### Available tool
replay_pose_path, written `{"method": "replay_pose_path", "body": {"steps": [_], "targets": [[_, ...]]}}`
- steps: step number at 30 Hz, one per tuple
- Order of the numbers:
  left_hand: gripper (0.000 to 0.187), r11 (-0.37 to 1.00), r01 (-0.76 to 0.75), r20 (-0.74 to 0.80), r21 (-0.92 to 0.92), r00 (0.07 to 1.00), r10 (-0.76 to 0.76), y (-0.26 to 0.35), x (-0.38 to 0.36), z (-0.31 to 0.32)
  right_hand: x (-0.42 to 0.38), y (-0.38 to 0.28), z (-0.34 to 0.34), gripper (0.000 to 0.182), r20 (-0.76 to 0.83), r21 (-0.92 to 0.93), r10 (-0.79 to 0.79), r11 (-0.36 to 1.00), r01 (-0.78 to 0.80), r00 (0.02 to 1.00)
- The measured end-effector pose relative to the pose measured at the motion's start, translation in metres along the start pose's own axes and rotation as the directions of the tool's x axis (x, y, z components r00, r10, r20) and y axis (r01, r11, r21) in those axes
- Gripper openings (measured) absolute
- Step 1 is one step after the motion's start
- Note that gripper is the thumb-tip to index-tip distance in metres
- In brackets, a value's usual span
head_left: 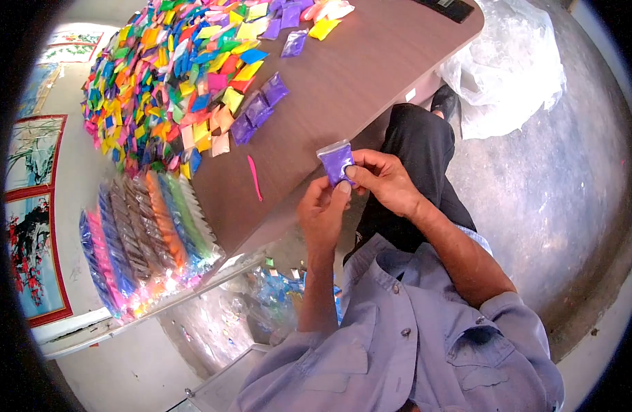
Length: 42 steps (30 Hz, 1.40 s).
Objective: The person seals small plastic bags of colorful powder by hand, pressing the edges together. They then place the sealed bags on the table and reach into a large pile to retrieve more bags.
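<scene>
Between my two hands is a small clear packet with purple contents [337,162], held over the table's near edge. My left hand [324,209] pinches its lower edge with thumb and fingers. On the right side of the packet, my right hand [385,180] grips it between thumb and forefinger. A pink plastic stick [254,178] lies on the brown table [309,103] to the left of the packet. Three purple packets [258,110] lie farther back, beside a large pile of small coloured packets [172,75].
Long bundles of coloured packets in clear plastic [144,233] stand at the table's left end. A big clear plastic bag [508,69] is on the floor at the right. A black object [450,8] lies on the far table edge. Framed pictures [36,220] hang at the left.
</scene>
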<state>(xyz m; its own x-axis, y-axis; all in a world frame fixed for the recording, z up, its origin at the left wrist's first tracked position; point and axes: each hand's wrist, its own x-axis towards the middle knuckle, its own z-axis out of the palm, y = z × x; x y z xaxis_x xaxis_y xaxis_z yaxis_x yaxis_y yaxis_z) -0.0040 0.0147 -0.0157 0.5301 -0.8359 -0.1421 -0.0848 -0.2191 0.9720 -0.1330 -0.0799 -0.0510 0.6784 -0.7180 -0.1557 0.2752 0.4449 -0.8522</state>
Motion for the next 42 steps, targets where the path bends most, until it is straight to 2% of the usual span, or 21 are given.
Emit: {"method": "replay_pose_path", "body": {"steps": [5,9,11,15,18,25,27,29,31,34,39,42], "targets": [[0.013,0.999,0.033,0.047,-0.038,0.998,-0.031,-0.008,0.004,-0.003,0.002,0.004,0.005,0.021,0.012,0.118,-0.047,0.992,0.045,0.999],[0.013,0.999,0.033,0.074,0.015,0.997,-0.034,-0.006,0.006,-0.004,0.003,0.003,0.003,0.017,0.005,0.095,-0.049,0.994,0.049,0.999],[0.014,1.000,0.013,0.059,0.026,0.998,-0.015,-0.003,0.007,-0.003,0.005,0.003,0.001,0.016,-0.003,0.024,-0.058,0.998,0.058,0.998],[0.015,1.000,-0.021,0.015,-0.015,1.000,0.021,-0.002,0.011,-0.004,0.003,0.000,0.000,0.015,0.033,0.063,-0.086,0.994,0.084,0.996],[0.016,0.998,-0.059,0.040,0.034,0.998,0.058,-0.001,0.013,-0.008,0.003,0.000,0.002,0.016,0.084,0.080,-0.090,0.993,0.083,0.992],[0.016,0.990,-0.119,0.071,0.074,0.991,0.114,0.004,0.014,-0.007,0.006,0.003,0.001,0.014,0.003,0.064,-0.079,0.995,0.079,0.997],[0.016,0.998,-0.052,0.013,0.020,0.999,0.052,0.010,0.012,-0.001,0.006,0.004,0.000,0.014,-0.002,0.071,-0.092,0.993,0.092,0.996],[0.016,1.000,-0.024,0.010,0.015,1.000,0.024,0.006,0.013,-0.004,0.005,0.004,0.001,0.013,0.028,0.150,-0.121,0.982,0.115,0.992],[0.016,1.000,0.004,0.003,0.009,1.000,-0.004,0.000,0.013,-0.009,0.005,0.007,0.001,0.013,0.037,0.149,-0.130,0.981,0.124,0.991],[0.016,0.998,-0.055,0.021,-0.020,0.998,0.056,-0.004,0.014,-0.012,0.005,0.009,0.005,0.013,0.020,0.132,-0.132,0.983,0.128,0.991],[0.016,0.990,-0.121,0.034,0.067,0.992,0.119,0.006,0.013,-0.006,0.007,0.006,0.004,0.015,-0.039,0.164,-0.116,0.979,0.120,0.993],[0.015,0.998,-0.056,0.010,-0.001,0.998,0.056,0.014,0.012,0.000,0.007,0.007,0.003,0.015,-0.040,0.149,-0.149,0.977,0.153,0.988]]}}
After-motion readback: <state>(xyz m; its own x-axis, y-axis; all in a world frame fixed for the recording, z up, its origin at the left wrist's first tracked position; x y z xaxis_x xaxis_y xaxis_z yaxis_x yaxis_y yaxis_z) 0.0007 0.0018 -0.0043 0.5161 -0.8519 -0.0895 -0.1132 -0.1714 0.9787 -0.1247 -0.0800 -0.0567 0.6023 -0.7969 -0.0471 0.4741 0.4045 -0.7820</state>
